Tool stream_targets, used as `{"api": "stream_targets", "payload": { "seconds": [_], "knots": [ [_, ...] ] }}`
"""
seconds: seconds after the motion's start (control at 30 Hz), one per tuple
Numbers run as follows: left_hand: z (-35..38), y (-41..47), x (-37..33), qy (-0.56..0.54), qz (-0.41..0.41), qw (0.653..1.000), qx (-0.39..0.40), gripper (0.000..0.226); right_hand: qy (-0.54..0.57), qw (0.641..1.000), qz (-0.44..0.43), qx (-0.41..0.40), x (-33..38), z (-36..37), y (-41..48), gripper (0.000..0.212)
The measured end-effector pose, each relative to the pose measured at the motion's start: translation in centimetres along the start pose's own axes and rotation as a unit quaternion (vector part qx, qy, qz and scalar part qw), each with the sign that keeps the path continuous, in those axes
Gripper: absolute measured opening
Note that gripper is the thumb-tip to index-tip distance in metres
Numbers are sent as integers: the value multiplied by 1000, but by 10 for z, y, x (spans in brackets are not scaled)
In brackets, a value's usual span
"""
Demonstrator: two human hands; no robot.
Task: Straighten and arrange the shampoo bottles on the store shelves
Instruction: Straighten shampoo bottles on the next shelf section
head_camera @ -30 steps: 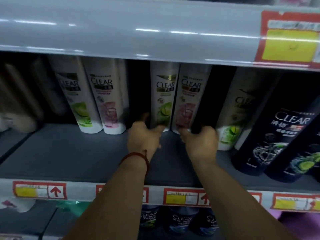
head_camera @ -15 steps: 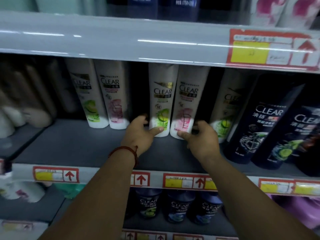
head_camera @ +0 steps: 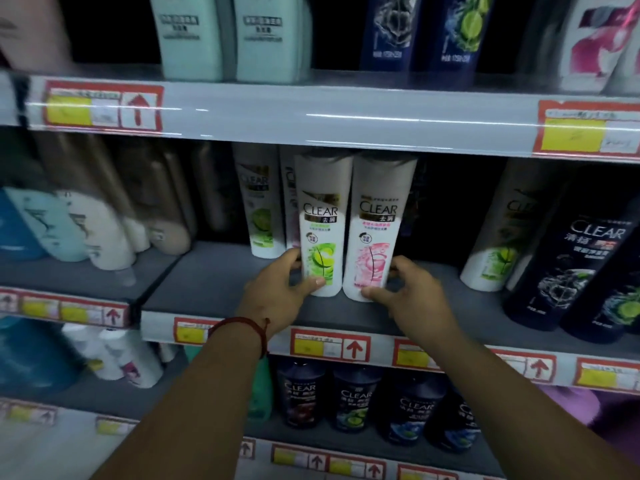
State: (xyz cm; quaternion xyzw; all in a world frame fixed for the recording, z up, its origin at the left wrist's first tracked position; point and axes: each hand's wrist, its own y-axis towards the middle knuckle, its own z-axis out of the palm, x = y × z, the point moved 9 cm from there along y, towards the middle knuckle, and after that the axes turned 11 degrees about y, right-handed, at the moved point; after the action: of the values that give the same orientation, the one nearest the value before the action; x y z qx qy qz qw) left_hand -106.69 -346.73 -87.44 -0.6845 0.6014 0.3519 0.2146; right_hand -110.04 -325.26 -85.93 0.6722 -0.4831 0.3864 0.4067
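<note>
We grip the green bottle in our left hand and the pink bottle in our right hand; next, we should line both up at the shelf front edge.

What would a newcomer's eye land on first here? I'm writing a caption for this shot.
Two white CLEAR bottles at the middle shelf's front: the green-label bottle in the left hand, the pink-label bottle in the right hand, side by side. Next, the red cord bracelet on the left wrist, and the dark CLEAR bottles leaning at right.
</note>
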Motion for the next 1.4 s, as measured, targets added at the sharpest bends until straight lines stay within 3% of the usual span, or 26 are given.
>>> {"api": "stream_targets", "payload": {
  "seconds": [0.37,0.47,0.6,1.4],
  "knots": [
    [-75,-5,67,99,-6,994,-38,38,-53,998,-1,15,16,93,25,33],
    [-76,-4,72,89,2,995,-51,35,-56,998,8,-1,14,94,29,33],
    [-73,0,76,99,-5,993,-71,54,-23,999,22,-18,8,89,31,37],
    [-70,3,68,154,-67,982,-86,54,-104,994,13,-29,13,89,28,45]
  ]
}}
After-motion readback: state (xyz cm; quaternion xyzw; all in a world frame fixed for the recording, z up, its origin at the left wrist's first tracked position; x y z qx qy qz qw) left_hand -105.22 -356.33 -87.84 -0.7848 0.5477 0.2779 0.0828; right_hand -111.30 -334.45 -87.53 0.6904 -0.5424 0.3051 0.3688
